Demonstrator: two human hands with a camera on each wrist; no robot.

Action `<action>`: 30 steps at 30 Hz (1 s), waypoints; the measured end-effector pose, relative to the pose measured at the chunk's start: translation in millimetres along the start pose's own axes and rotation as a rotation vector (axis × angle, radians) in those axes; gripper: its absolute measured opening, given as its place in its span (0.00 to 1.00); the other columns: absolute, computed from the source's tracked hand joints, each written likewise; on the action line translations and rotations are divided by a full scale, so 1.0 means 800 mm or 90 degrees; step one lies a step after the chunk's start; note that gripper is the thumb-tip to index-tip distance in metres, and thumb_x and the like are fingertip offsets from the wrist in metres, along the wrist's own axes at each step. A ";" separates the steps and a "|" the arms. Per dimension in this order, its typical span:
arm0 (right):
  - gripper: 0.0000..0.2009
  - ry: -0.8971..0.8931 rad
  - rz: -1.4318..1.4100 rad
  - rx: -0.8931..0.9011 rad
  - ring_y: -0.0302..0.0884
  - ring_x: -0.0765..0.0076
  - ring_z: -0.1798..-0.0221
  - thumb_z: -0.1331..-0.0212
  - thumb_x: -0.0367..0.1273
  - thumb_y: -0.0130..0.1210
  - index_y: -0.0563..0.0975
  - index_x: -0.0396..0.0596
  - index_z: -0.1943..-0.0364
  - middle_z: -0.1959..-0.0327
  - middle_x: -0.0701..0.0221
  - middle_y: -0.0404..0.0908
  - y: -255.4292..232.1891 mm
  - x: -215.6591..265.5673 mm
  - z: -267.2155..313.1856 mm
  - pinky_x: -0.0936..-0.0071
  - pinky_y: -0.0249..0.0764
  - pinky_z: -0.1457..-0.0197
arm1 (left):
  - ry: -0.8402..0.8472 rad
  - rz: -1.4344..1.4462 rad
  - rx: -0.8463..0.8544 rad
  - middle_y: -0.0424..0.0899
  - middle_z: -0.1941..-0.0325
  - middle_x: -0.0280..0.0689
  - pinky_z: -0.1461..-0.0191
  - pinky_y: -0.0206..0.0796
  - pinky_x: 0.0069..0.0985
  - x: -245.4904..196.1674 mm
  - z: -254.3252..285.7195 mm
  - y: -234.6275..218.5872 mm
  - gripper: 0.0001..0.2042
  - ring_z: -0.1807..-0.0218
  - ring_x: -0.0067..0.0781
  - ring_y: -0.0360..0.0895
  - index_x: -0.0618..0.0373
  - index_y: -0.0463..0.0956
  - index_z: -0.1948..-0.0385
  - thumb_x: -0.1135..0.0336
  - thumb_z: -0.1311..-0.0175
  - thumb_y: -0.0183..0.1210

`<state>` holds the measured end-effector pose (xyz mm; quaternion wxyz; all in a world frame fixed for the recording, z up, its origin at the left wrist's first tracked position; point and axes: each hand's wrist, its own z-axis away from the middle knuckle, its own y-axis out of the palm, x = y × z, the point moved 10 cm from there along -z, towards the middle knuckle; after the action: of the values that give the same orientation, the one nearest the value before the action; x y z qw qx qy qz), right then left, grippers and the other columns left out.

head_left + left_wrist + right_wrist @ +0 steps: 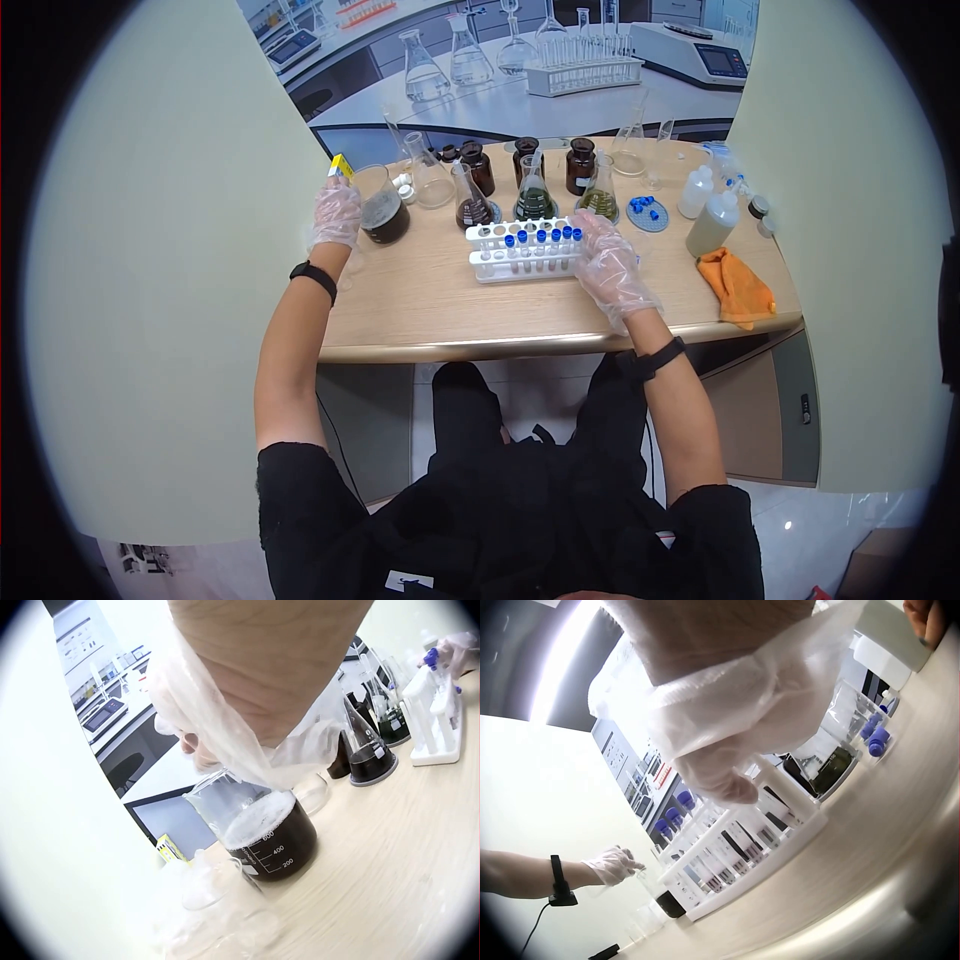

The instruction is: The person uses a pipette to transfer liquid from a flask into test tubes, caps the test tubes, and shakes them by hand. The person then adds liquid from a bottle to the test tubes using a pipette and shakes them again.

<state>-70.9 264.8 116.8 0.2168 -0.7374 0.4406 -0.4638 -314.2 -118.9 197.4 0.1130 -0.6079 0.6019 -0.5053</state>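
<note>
A white test tube rack holds several tubes with blue caps. At the rack's right end, my gloved right hand grips its top; in the right wrist view the fingers bend over that end, their far sides hidden. My gloved left hand is beside a large beaker of dark, foam-topped liquid, its fingers extended by a yellow box. The right wrist view shows that left hand above the beaker's side; whether it touches the glass is unclear.
Behind the rack stand three flasks, including a green one, and brown bottles. A blue-cap dish, plastic bottles and an orange cloth lie to the right. An empty flask stands behind the beaker.
</note>
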 end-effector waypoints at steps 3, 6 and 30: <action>0.29 -0.018 0.021 -0.006 0.67 0.52 0.22 0.43 0.27 0.56 0.77 0.50 0.32 0.27 0.60 0.74 0.001 0.001 0.000 0.62 0.64 0.19 | -0.031 0.030 -0.012 0.87 0.53 0.45 0.51 0.77 0.42 0.008 -0.002 0.012 0.12 0.46 0.44 0.83 0.61 0.85 0.53 0.68 0.32 0.57; 0.29 -0.025 0.024 -0.012 0.68 0.51 0.23 0.44 0.27 0.57 0.77 0.50 0.32 0.27 0.60 0.74 0.000 0.001 -0.001 0.62 0.64 0.19 | -0.125 0.117 -0.028 0.86 0.54 0.45 0.51 0.79 0.43 0.027 -0.002 0.008 0.12 0.48 0.47 0.84 0.60 0.83 0.51 0.68 0.30 0.56; 0.29 -0.012 0.016 0.000 0.68 0.53 0.22 0.43 0.29 0.60 0.77 0.49 0.32 0.26 0.63 0.74 0.000 0.003 0.000 0.63 0.64 0.19 | 0.071 0.857 -0.141 0.86 0.65 0.37 0.61 0.75 0.26 -0.218 0.086 -0.163 0.19 0.66 0.32 0.85 0.50 0.76 0.38 0.76 0.29 0.62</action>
<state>-70.5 262.6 117.8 0.2263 -0.7363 0.4477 -0.4540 -140.8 28.6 179.1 0.3089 -0.0822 0.9018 -0.2908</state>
